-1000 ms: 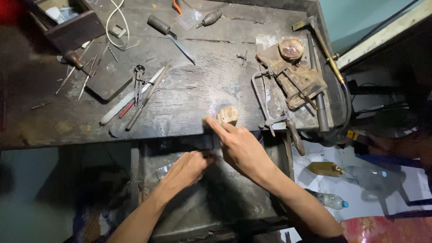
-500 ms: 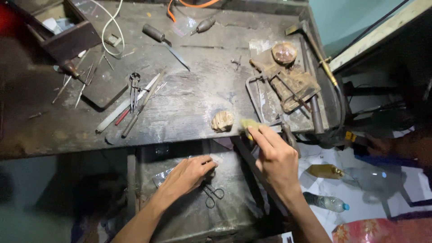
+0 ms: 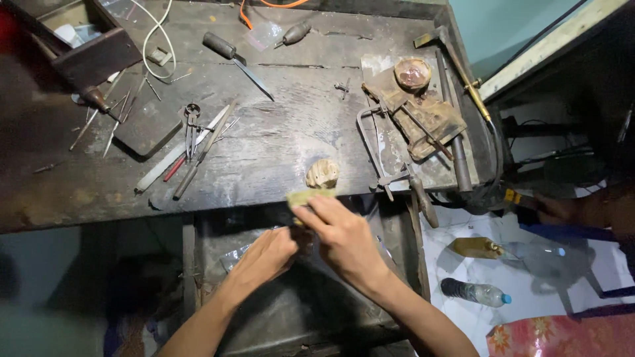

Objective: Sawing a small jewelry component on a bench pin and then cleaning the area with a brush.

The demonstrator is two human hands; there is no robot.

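Fingers of my right hand point(image 3: 347, 241) pinch a small yellowish strip point(image 3: 305, 197) at the bench edge — left hand point(image 3: 264, 254) curled beneath, grip unclear. Beyond sit a ridged wooden peg point(image 3: 322, 174), then files point(image 3: 198, 149).

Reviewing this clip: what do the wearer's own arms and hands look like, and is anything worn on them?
Both forearms are bare up to the bottom edge of the picture: no sleeves in view. The left hand and right hand wear no gloves, and no watch, bracelet or ring can be made out on either. The dim light hides finer details.
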